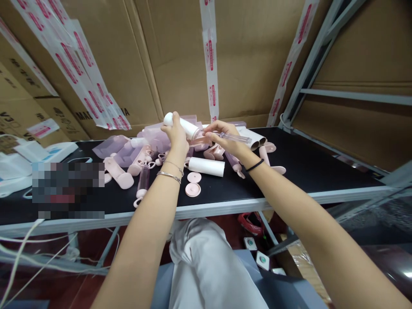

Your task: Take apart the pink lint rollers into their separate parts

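My left hand [177, 134] is wrapped round a white tube [189, 128], held tilted above the pile of parts. Close to the tube's right end, my right hand [227, 138] pinches a thin, clear pinkish stick-like piece [240, 138]. Whether that piece touches the tube I cannot tell. Below the hands another white tube [206, 166] lies on the black tabletop. Two round pink discs [193, 189] rest in front of it. Pink and lilac plastic parts [120, 172] are heaped to the left, and a clear-bodied piece with a ring end [143, 182] lies near my left forearm.
Cardboard tubes [257, 138] lie at the back right beside more pink parts [272, 156]. White chargers and a power strip [61, 150] stand at the left, near a blurred-out patch. Large taped cartons [174, 56] rise behind the table, and a metal shelf frame [309, 64] stands right.
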The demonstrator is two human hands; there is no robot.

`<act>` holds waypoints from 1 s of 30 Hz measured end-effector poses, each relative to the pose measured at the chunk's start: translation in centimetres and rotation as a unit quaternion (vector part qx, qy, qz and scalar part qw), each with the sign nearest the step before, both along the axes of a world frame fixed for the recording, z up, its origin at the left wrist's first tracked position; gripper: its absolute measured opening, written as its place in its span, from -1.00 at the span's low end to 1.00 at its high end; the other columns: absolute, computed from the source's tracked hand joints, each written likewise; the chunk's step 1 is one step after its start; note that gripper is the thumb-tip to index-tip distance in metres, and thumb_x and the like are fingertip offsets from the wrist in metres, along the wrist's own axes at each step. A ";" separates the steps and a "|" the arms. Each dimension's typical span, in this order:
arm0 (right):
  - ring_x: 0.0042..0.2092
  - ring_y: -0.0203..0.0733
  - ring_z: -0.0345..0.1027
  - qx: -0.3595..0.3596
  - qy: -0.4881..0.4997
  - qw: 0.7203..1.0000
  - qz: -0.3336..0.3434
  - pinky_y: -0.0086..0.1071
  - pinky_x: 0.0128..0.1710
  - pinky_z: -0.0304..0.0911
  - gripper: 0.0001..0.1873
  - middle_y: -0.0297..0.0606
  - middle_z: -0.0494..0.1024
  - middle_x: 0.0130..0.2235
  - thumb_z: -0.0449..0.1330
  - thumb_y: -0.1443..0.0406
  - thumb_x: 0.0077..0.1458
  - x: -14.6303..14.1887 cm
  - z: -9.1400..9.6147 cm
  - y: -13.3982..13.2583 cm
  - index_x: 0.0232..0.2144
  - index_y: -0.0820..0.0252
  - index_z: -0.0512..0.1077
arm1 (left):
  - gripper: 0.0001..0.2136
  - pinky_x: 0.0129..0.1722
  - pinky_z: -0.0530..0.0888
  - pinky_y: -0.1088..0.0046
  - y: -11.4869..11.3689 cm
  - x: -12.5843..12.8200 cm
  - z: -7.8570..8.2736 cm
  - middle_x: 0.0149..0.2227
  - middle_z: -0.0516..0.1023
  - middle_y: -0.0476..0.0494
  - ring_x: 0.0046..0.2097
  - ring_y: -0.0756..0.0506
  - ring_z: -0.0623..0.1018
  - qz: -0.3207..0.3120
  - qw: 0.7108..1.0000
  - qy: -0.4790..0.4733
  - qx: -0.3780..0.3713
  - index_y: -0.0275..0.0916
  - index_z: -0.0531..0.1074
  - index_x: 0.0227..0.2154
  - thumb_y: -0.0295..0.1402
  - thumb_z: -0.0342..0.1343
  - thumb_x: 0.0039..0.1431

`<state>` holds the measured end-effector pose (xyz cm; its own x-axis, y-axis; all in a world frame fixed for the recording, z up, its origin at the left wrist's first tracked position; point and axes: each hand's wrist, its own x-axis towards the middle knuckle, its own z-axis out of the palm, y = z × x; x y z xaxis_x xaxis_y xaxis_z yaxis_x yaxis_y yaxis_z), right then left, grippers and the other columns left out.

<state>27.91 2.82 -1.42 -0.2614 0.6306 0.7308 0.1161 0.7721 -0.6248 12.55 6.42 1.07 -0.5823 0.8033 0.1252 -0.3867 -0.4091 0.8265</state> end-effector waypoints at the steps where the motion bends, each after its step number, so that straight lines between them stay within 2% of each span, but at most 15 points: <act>1: -0.24 -0.24 0.42 0.001 0.006 1.000 0.006 -0.32 -0.21 0.31 -0.69 -0.28 0.55 -0.29 0.26 0.04 0.06 0.0 0.0 0.0 -0.34 0.16 0.44 | -0.62 -0.25 0.49 0.44 -0.1 0.2 0.0 -0.20 0.40 -0.07 -0.19 -0.05 0.52 -0.005 1.000 0.002 0.003 -0.12 0.17 -0.06 -0.10 0.14 0.18; 9: -0.18 -0.21 0.45 -0.008 0.004 1.000 -0.001 -0.31 -0.16 0.32 -0.68 -0.28 0.56 -0.26 0.26 0.03 0.05 -0.1 -0.3 0.3 -0.32 0.15 0.46 | -0.57 -0.21 0.48 0.44 -0.3 0.3 0.0 -0.21 0.40 -0.07 -0.21 -0.04 0.51 -0.009 1.000 0.005 0.006 -0.15 0.18 -0.07 -0.11 0.21 0.12; 15: -0.29 -0.24 0.40 -0.016 -0.017 1.000 0.009 -0.34 -0.25 0.28 -0.76 -0.32 0.52 -0.37 0.24 0.12 0.07 0.2 0.1 0.0 -0.42 0.17 0.43 | -0.64 -0.20 0.47 0.50 -0.1 0.3 -0.2 -0.20 0.40 -0.04 -0.22 0.00 0.51 -0.008 0.999 0.026 0.029 -0.14 0.18 -0.07 -0.26 0.20 0.14; 18: -0.36 -0.25 0.36 -0.032 -0.019 0.999 0.004 -0.35 -0.33 0.26 -0.76 -0.34 0.49 -0.44 0.24 0.12 0.06 0.3 0.3 0.0 -0.46 0.17 0.39 | -0.64 -0.22 0.48 0.49 -0.1 0.1 -0.1 -0.17 0.41 -0.07 -0.21 -0.01 0.52 0.010 0.999 0.022 0.033 -0.14 0.15 -0.05 -0.25 0.16 0.17; 21: -0.37 -0.24 0.37 -0.018 -0.025 0.998 -0.063 -0.36 -0.35 0.23 -0.75 -0.34 0.52 -0.43 0.17 0.09 0.11 0.3 0.3 0.1 -0.39 0.15 0.42 | -0.59 -0.25 0.49 0.47 0.0 -0.1 0.1 -0.11 0.40 -0.12 -0.19 -0.04 0.52 0.041 0.999 0.003 0.027 -0.12 0.09 -0.01 -0.25 0.14 0.17; 25: -0.35 -0.21 0.36 0.015 -0.075 0.984 -0.163 -0.33 -0.32 0.19 -0.71 -0.33 0.53 -0.41 0.01 0.10 0.23 0.4 -0.3 0.7 -0.36 0.12 0.41 | -0.47 -0.24 0.50 0.46 -0.1 -0.3 0.3 -0.03 0.35 -0.14 -0.16 -0.04 0.53 0.081 0.996 -0.015 0.022 -0.05 0.00 0.04 -0.41 0.15 0.09; 28: -0.36 -0.19 0.30 0.014 -0.127 0.964 -0.233 -0.32 -0.32 0.14 -0.83 -0.33 0.48 -0.41 0.16 0.16 0.11 0.6 -1.0 1.3 -0.40 0.12 0.34 | -0.41 -0.22 0.50 0.47 0.0 -0.4 0.3 0.02 0.28 -0.16 -0.14 -0.03 0.52 0.092 0.995 -0.020 0.019 -0.04 -0.03 0.05 -0.53 0.12 0.03; 30: -0.37 -0.18 0.28 -0.012 -0.163 0.953 -0.254 -0.33 -0.33 0.12 -0.78 -0.33 0.46 -0.42 0.28 0.20 -0.03 0.5 -1.3 1.5 -0.40 0.13 0.32 | -0.41 -0.21 0.50 0.47 0.1 -0.4 0.2 0.05 0.24 -0.18 -0.11 -0.03 0.50 0.100 0.995 -0.014 0.024 -0.04 -0.05 0.04 -0.54 0.12 0.02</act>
